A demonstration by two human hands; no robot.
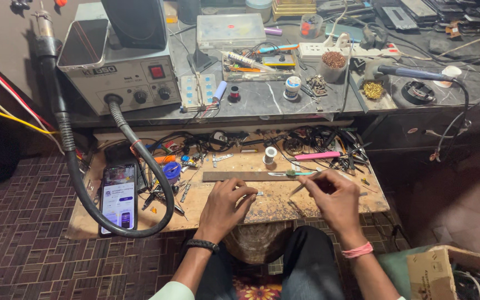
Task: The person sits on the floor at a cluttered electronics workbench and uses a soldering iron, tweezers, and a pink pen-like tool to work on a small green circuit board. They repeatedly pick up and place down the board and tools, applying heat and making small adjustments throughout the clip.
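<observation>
My left hand (226, 206) rests on the worn wooden work board (273, 208), its fingertips pinching a small flat metal part (255, 193). My right hand (337, 201) grips a thin metal tool, like tweezers (302, 186), with the tip pointing left toward the small part. A dark flat bar (234, 176) lies across the board just beyond both hands. A black band is on my left wrist, a pink one on my right.
A lit smartphone (119, 197) lies at the board's left, ringed by the black hose (73, 166) of a grey hot-air station (123, 72). Solder spool (270, 155), pink tool (318, 156), wires and small tools crowd the board's back. A cluttered grey bench (273, 97) stands behind. A cardboard box (431, 272) sits at lower right.
</observation>
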